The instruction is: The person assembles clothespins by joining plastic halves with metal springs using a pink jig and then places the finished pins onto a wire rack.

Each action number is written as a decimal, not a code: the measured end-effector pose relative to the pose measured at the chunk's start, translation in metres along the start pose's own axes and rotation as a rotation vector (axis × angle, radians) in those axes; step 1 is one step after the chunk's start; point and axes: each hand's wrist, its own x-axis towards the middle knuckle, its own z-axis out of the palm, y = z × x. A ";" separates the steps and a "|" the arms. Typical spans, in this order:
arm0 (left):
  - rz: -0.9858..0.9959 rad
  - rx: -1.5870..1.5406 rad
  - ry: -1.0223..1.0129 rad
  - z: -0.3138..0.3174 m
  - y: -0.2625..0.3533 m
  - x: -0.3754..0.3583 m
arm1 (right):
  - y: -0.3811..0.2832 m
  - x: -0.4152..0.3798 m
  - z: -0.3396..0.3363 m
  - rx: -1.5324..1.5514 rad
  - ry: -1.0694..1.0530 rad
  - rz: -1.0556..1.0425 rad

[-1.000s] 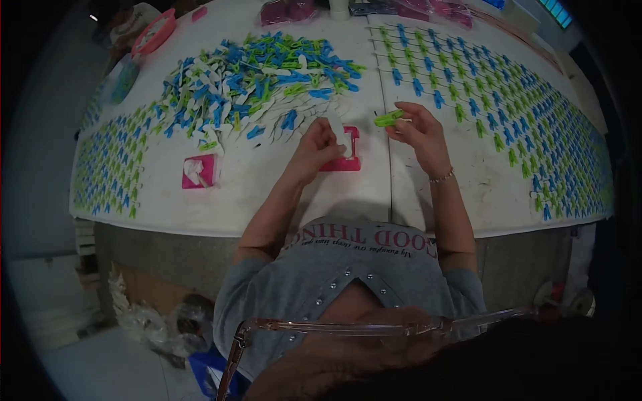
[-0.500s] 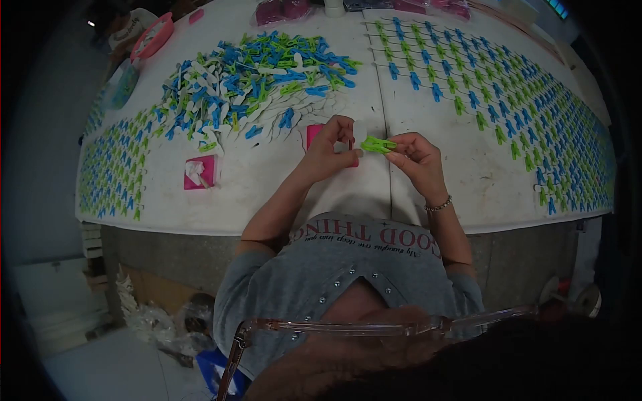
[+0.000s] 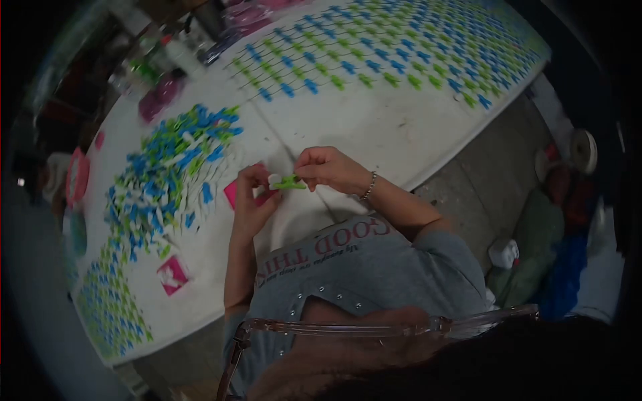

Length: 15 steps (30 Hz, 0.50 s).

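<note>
My right hand (image 3: 334, 170) pinches a green clothespin (image 3: 290, 182) by its right end, over the white table (image 3: 374, 144). The fingers of my left hand (image 3: 255, 199) are closed on a small white piece (image 3: 274, 179), its rounded end beside the clothespin. Whether the two touch is too blurred to tell. Partly hidden behind my left hand lies a pink block (image 3: 231, 194). To the left spreads a heap of blue, green and white clothespins (image 3: 164, 167), with loose white pieces along its near side.
Rows of blue and green clothespins on cords (image 3: 401, 53) cover the far right; another set (image 3: 110, 311) lies at left. A pink pad (image 3: 174, 275) bears something white. Bottles (image 3: 180, 57) and a pink basket (image 3: 77, 175) stand at the edges. A seam crosses the table.
My head view has turned, so the table appears tilted. The right hand has brought the green clothespin up to the white piece in my left hand; both grips hold on.
</note>
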 end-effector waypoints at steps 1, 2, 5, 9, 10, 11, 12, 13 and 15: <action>0.030 -0.023 -0.050 0.007 0.002 0.002 | 0.000 -0.007 -0.007 -0.009 0.029 -0.073; 0.058 0.110 0.024 0.011 0.005 0.003 | -0.001 -0.014 -0.015 -0.021 0.047 -0.141; 0.021 0.145 0.056 0.032 0.003 -0.007 | -0.010 -0.048 -0.067 -0.351 0.472 -0.426; -0.050 0.065 -0.155 0.073 -0.016 -0.024 | -0.022 -0.099 -0.148 -0.567 0.939 -0.582; -0.047 0.064 -0.155 0.082 -0.023 -0.030 | -0.025 -0.109 -0.173 -0.657 1.034 -0.604; -0.110 0.037 -0.172 0.092 -0.030 -0.036 | -0.030 -0.117 -0.195 -0.746 1.126 -0.624; -0.171 0.009 -0.189 0.098 -0.034 -0.039 | -0.037 -0.125 -0.213 -0.748 1.124 -0.628; -0.170 0.009 -0.186 0.101 -0.036 -0.039 | -0.045 -0.132 -0.229 -0.865 1.191 -0.646; 0.066 0.143 -0.105 0.106 -0.038 -0.038 | -0.060 -0.141 -0.260 -0.984 1.252 -0.666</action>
